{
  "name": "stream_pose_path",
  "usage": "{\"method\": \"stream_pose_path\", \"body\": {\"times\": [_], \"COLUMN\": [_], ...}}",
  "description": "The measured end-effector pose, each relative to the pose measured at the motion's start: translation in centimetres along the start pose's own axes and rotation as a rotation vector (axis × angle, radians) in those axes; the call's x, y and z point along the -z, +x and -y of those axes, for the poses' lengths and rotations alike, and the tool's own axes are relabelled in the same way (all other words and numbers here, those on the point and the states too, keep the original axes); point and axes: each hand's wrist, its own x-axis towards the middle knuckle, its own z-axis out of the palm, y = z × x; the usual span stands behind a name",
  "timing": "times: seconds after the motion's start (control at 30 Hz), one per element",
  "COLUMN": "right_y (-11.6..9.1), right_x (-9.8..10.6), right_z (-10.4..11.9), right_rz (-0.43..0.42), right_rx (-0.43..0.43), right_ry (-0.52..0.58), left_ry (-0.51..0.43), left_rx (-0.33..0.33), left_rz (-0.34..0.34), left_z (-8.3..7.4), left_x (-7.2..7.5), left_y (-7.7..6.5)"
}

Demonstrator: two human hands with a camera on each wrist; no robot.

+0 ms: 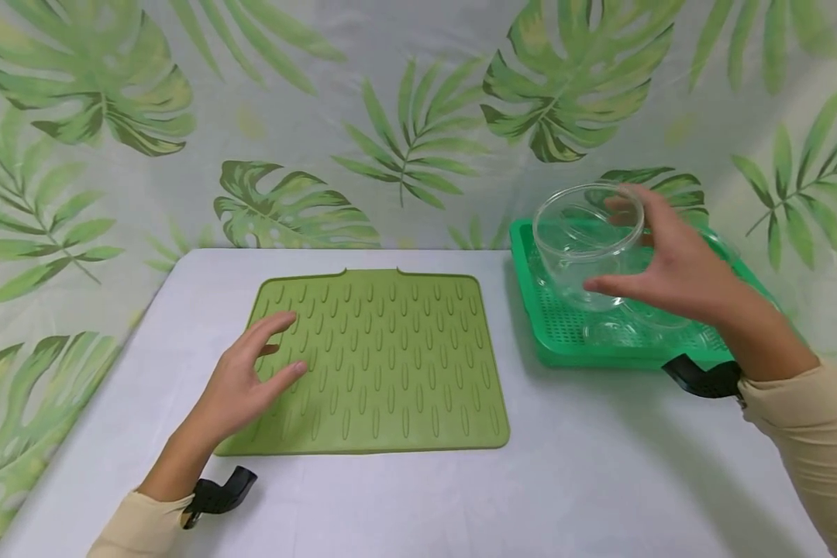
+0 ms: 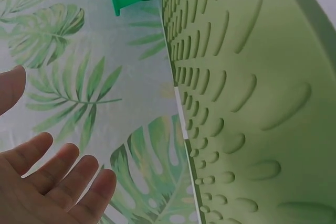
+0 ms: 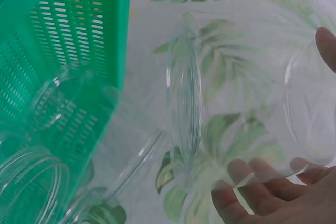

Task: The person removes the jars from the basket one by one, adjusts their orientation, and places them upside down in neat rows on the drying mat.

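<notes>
My right hand grips a clear, round, wide-mouthed plastic container, thumb on one side and fingers on the other. It is held above a green perforated basket at the right. In the right wrist view the container lies sideways across the picture, with the fingertips of the hand along its wall. My left hand hovers over the left part of a green ridged mat, thumb and fingers spread apart, holding nothing. The left wrist view shows the same relaxed hand beside the mat.
Several other clear containers lie inside the basket. A white cloth covers the table, and a leaf-patterned sheet hangs behind it. Black wrist straps sit on both wrists.
</notes>
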Motion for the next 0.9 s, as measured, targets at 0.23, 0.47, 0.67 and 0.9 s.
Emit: {"method": "stream_pose_path", "body": {"times": [0.23, 0.47, 0.67, 0.9], "right_y": [0.9, 2.1, 2.9, 4.0], "right_x": [-0.8, -2.0, -3.0, -4.7], "right_z": [1.4, 2.4, 3.5, 4.2], "right_rz": [0.072, 0.127, 0.123, 0.160], "right_rx": [0.020, 0.026, 0.082, 0.108], "right_ry": [-0.012, -0.057, -0.072, -0.039], "left_ry": [-0.042, -0.052, -0.066, -0.105], "left_rx": [-0.013, 0.000, 0.000, -0.001], "left_rz": [-0.001, 0.004, 0.004, 0.018], "left_z": [-0.1, -0.3, -0.8, -1.5], "left_x": [-0.6, -1.1, -1.4, -1.9], "left_y": [0.6, 1.2, 2.0, 2.8]}}
